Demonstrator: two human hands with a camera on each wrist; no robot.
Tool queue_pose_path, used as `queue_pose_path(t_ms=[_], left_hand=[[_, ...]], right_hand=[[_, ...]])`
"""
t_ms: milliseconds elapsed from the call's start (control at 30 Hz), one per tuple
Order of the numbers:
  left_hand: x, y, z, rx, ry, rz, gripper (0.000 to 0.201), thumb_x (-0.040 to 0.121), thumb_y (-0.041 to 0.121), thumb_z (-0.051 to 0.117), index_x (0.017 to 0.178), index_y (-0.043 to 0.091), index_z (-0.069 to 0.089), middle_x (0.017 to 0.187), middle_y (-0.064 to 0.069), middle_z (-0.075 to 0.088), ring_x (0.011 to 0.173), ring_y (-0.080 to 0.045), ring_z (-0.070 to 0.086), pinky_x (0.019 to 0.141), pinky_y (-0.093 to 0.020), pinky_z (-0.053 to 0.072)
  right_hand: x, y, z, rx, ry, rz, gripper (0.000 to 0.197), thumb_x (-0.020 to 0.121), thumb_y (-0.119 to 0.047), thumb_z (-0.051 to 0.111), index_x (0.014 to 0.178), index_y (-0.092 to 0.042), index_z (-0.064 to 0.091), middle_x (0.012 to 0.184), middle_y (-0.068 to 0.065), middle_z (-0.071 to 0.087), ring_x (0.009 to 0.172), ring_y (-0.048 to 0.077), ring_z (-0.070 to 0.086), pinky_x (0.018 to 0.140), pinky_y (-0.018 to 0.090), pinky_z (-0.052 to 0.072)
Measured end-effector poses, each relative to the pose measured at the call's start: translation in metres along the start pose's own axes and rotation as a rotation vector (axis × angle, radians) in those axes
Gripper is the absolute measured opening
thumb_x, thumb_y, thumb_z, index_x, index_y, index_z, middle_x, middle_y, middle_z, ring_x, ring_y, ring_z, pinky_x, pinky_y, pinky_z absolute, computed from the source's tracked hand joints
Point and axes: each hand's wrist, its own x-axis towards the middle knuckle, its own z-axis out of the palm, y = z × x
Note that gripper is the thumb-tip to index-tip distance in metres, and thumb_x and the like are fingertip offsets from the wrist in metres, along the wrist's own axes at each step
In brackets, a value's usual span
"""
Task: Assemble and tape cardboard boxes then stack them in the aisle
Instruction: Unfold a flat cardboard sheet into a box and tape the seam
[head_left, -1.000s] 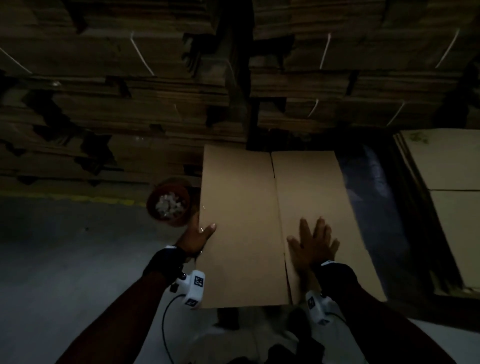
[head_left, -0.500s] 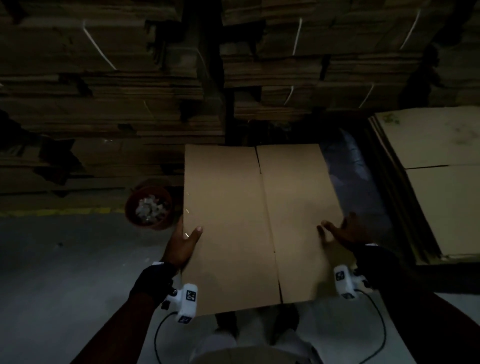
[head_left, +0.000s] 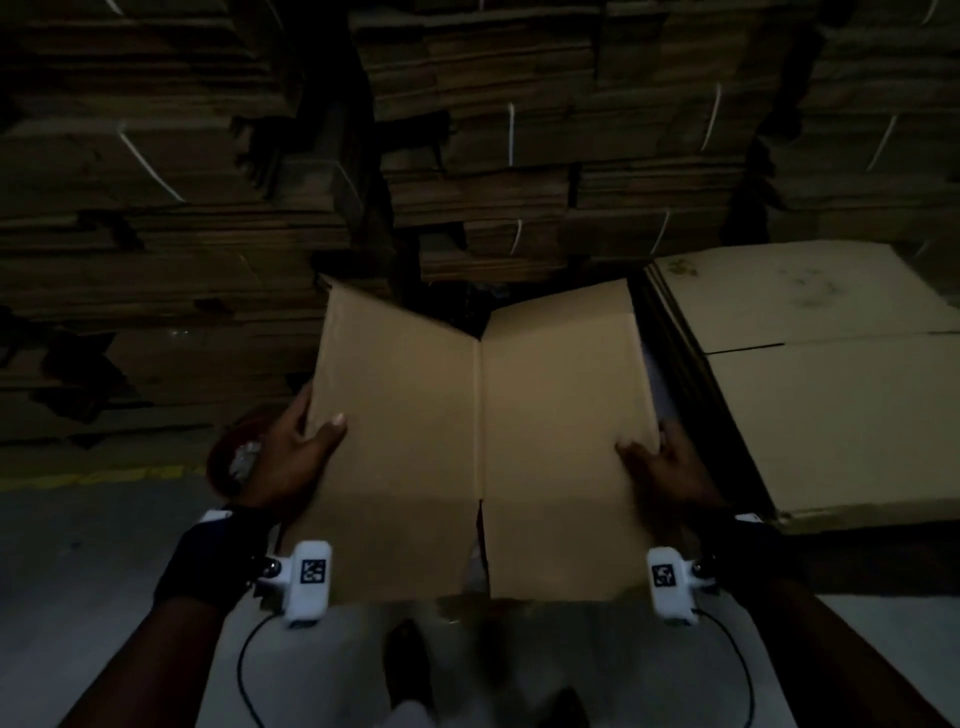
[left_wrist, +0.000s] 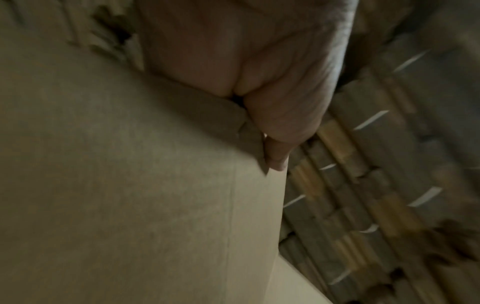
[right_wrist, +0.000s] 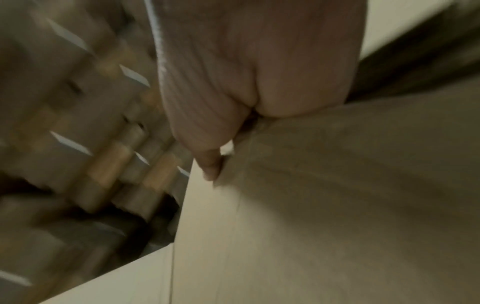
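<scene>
**One box just starting to open, nothing taped or stacked yet**

Both hands are on a single flattened cardboard box (head_left: 478, 441), held out in front of the person above the grey floor (head_left: 78, 571). The left hand (head_left: 296, 457) grips the box's left edge, thumb on the near face and fingers curled behind it; the right hand (head_left: 670, 462) grips the right edge in the same way. The wrist views confirm each grip, with cardboard running into the crook of the thumb.

The box is no longer quite flat: its two near panels meet at a centre crease and angle apart, and a dark gap shows at the top between them. I judge this to be the opening-up step, very early in the task. Flaps are not folded, no tape or tape dispenser is in view, and no finished box can be seen stacked anywhere.

Plenty of stock remains: a pile of flat boxes (head_left: 810, 374) lies just to the right, and strapped bundles of cardboard (head_left: 519, 156) fill the wall behind. A round reddish container (head_left: 234, 462) sits on the floor behind the left hand.
</scene>
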Motion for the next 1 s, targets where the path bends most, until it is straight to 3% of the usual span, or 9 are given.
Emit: queue_pose_path(t_ms=[100,167,267,367,500,667,867,933,1000], left_hand=[[-0.006,0.045,0.035,-0.036,-0.069,0.033,0.05,0.099,0.029,0.062,0.144,0.045,0.047,0.128,0.0,0.068,0.108,-0.026,0.07,0.089,-0.052,0.058],[-0.007,0.071,0.065,-0.082,-0.08,0.07,0.047,0.1,0.026,0.061,0.14,0.048,0.05,0.125,0.002,0.07,0.106,-0.025,0.072,0.082,-0.047,0.06],[-0.002,0.105,0.118,-0.088,-0.155,0.116,0.047,0.099,0.026,0.062,0.136,0.054,0.051,0.126,0.006,0.07,0.108,-0.022,0.071,0.079,-0.04,0.06],[0.01,0.132,0.169,-0.02,-0.268,0.19,0.053,0.099,0.027,0.062,0.147,0.041,0.045,0.135,0.001,0.065,0.116,-0.024,0.067,0.09,-0.046,0.057],[0.035,0.166,0.242,0.088,-0.386,0.288,0.053,0.099,0.027,0.062,0.148,0.037,0.046,0.131,0.008,0.066,0.112,-0.01,0.068,0.084,-0.026,0.057],[0.086,0.198,0.332,0.158,-0.548,0.332,0.046,0.099,0.023,0.061,0.138,0.046,0.051,0.12,0.013,0.069,0.096,-0.001,0.069,0.074,-0.019,0.055],[0.174,0.226,0.433,0.36,-0.655,0.47,0.048,0.097,0.02,0.064,0.126,0.054,0.046,0.111,0.046,0.058,0.099,0.018,0.059,0.09,-0.013,0.048],[0.203,0.236,0.473,0.378,-0.713,0.535,0.049,0.097,0.017,0.065,0.127,0.051,0.046,0.115,0.039,0.059,0.098,0.019,0.059,0.087,-0.008,0.046],[0.232,0.241,0.507,0.387,-0.765,0.561,0.049,0.097,0.016,0.065,0.138,0.038,0.049,0.128,0.015,0.063,0.11,0.004,0.06,0.095,-0.018,0.048]], right_hand=[[-0.009,0.0,-0.053,0.106,0.07,-0.052,0.044,0.095,-0.021,0.07,0.134,-0.014,0.051,0.12,0.008,0.068,0.104,0.022,0.068,0.084,0.039,0.057],[-0.022,-0.002,-0.086,0.141,0.115,-0.099,0.043,0.095,-0.026,0.071,0.132,-0.018,0.052,0.117,0.006,0.07,0.103,0.022,0.069,0.083,0.038,0.058],[-0.044,0.004,-0.139,0.185,0.237,-0.127,0.038,0.096,-0.025,0.07,0.128,-0.017,0.053,0.111,0.003,0.07,0.095,0.014,0.069,0.069,0.021,0.057],[-0.067,0.015,-0.181,0.257,0.329,-0.133,0.039,0.095,-0.029,0.072,0.128,-0.021,0.052,0.114,0.002,0.07,0.099,0.018,0.07,0.079,0.034,0.059],[-0.094,0.04,-0.229,0.31,0.446,-0.097,0.038,0.095,-0.03,0.071,0.127,-0.029,0.05,0.114,-0.009,0.066,0.105,0.013,0.065,0.09,0.041,0.054],[-0.113,0.064,-0.268,0.366,0.617,-0.06,0.041,0.096,-0.029,0.07,0.132,-0.028,0.052,0.125,-0.01,0.066,0.113,0.013,0.064,0.096,0.042,0.052],[-0.099,0.073,-0.277,0.441,0.836,-0.027,0.042,0.098,-0.019,0.066,0.137,-0.019,0.05,0.127,-0.008,0.065,0.112,0.007,0.064,0.095,0.032,0.051],[-0.082,0.075,-0.278,0.487,0.912,0.002,0.04,0.098,-0.016,0.066,0.135,-0.02,0.051,0.126,-0.01,0.065,0.11,0.004,0.064,0.095,0.03,0.05],[-0.064,0.073,-0.278,0.521,0.979,0.033,0.04,0.098,-0.015,0.066,0.134,-0.021,0.051,0.126,-0.011,0.066,0.111,0.004,0.064,0.097,0.031,0.049]])
